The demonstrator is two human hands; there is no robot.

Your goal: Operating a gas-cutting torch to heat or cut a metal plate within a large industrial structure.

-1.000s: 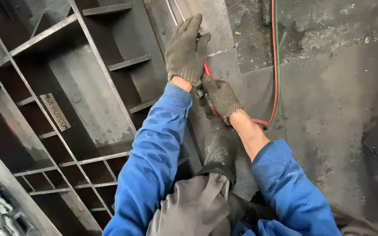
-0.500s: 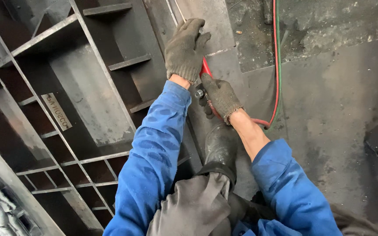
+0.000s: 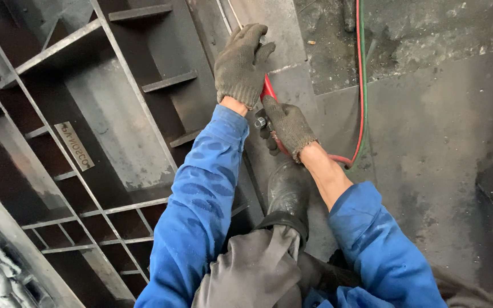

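Two gloved hands, tool (image 3: 262, 122) perhaps half-hidden.

Very little has moved over the last second. The left hand (image 3: 241, 65) has crept a touch farther away and to the left along the upright steel plate (image 3: 281, 34), its gloved fingers now curled a little more over the plate's edge than before. The right hand (image 3: 288, 125) has shifted only slightly, its grip on the red tool (image 3: 268, 91) as tight as before. The whole scene sits a shade lower and to the left, from a small turn of the head.
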